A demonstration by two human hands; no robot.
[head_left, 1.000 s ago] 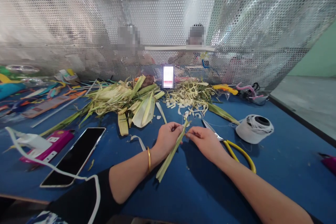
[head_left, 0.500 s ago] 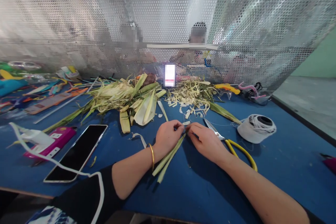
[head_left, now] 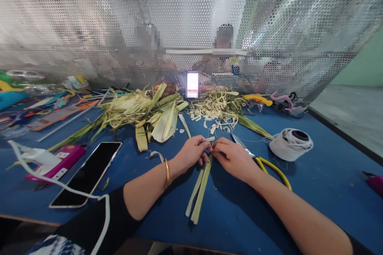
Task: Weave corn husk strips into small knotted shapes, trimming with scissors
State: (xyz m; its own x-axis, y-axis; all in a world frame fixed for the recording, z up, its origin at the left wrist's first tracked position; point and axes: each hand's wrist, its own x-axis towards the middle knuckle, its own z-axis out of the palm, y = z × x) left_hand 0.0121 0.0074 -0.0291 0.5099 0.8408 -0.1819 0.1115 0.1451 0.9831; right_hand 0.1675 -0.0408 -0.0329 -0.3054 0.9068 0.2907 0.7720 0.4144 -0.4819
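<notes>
My left hand (head_left: 191, 153) and my right hand (head_left: 231, 157) meet at the middle of the blue table (head_left: 314, 191), both pinching the top end of a bunch of green leaf strips (head_left: 200, 191). The strips hang toward me and lie on the table below my fingers. A gold bangle (head_left: 166, 172) sits on my left wrist. Yellow-handled scissors (head_left: 266, 164) lie just right of my right hand, partly hidden by it.
A pile of green leaves (head_left: 140, 113) and shredded scraps (head_left: 218, 107) lies behind my hands. A spool of white thread (head_left: 291, 144) stands at the right. A phone (head_left: 86, 175) and a pink case (head_left: 56, 163) lie at the left. A perforated metal screen (head_left: 89, 28) backs the table, with two people behind it.
The leaf strips have swung from slanting down-left to pointing almost straight toward me. Both hands stay pinched together at the top end.
</notes>
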